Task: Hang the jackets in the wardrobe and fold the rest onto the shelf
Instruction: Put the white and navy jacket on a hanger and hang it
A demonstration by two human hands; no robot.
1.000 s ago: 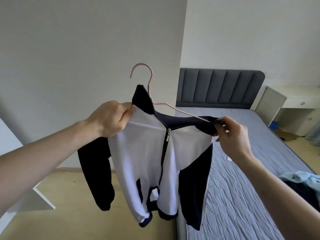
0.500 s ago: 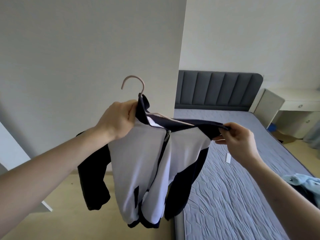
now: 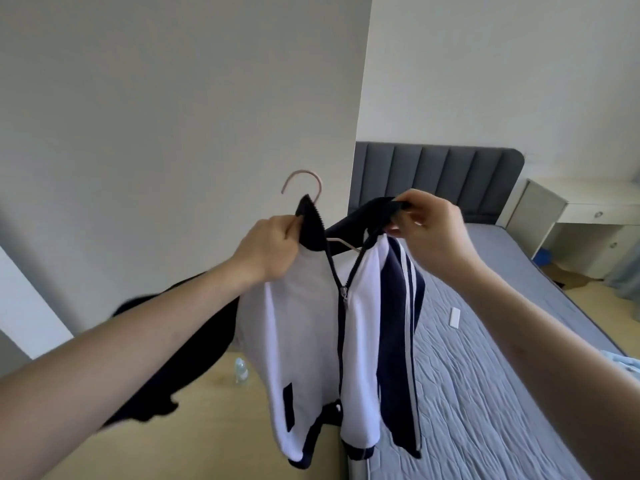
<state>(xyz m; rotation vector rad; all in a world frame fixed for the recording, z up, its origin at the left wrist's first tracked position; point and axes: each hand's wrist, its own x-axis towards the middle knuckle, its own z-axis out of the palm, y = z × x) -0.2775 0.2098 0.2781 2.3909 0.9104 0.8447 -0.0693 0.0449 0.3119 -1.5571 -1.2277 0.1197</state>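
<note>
A white zip jacket (image 3: 301,327) with navy sleeves and collar hangs in the air on a pink hanger (image 3: 313,183), whose hook sticks up above the collar. My left hand (image 3: 268,247) grips the jacket's left collar and shoulder. My right hand (image 3: 433,233) pinches the dark right shoulder of the jacket, raised close to the collar. The zip is partly open at the neck. One navy sleeve swings out behind my left forearm; the striped sleeve hangs straight down.
A bed with a grey quilted mattress (image 3: 485,375) and a grey headboard (image 3: 440,174) lies to the right, with a small white object (image 3: 454,317) on it. Light blue clothing (image 3: 623,362) shows at the right edge. A white desk (image 3: 588,209) stands beyond. A small bottle (image 3: 241,370) stands on the floor.
My right hand has lifted the jacket's right shoulder up and inward toward the collar. The jacket has turned so its striped sleeve shows, and the other sleeve has swung out to the left.
</note>
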